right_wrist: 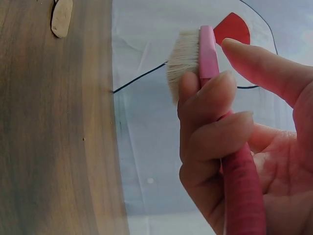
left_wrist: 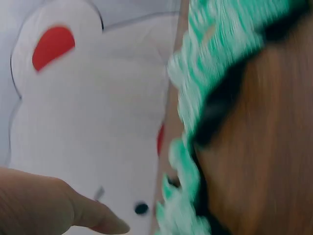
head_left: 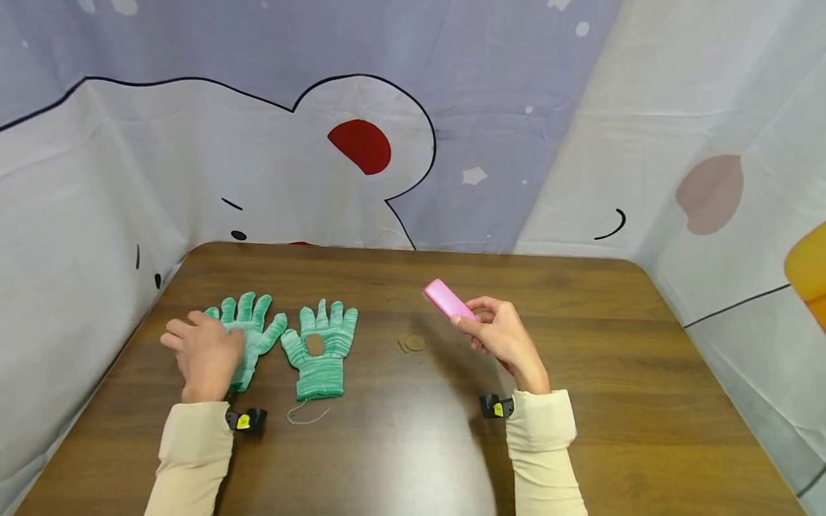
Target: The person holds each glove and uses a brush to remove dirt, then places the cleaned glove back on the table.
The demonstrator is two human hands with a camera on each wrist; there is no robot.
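My right hand (head_left: 506, 340) grips a pink brush (head_left: 448, 299) above the table. White bristles (right_wrist: 185, 56) show along one side of its head in the right wrist view, and fingers curl round its dark pink handle (right_wrist: 243, 196). My left hand (head_left: 209, 355) hovers over the left green striped knit glove (head_left: 250, 340), hiding part of it; its fingers are loosely bent and nothing shows in them. Beside it lies a second green glove (head_left: 320, 373), fingers pointing away from me, with a brown oval patch (head_left: 315, 345) on it.
Two brown oval patches (head_left: 415, 342) overlap on the wooden table (head_left: 400, 459) right of the gloves. A loose pale thread (head_left: 308, 421) trails from the second glove's cuff. A printed curtain (head_left: 490, 129) hangs behind the table's far edge.
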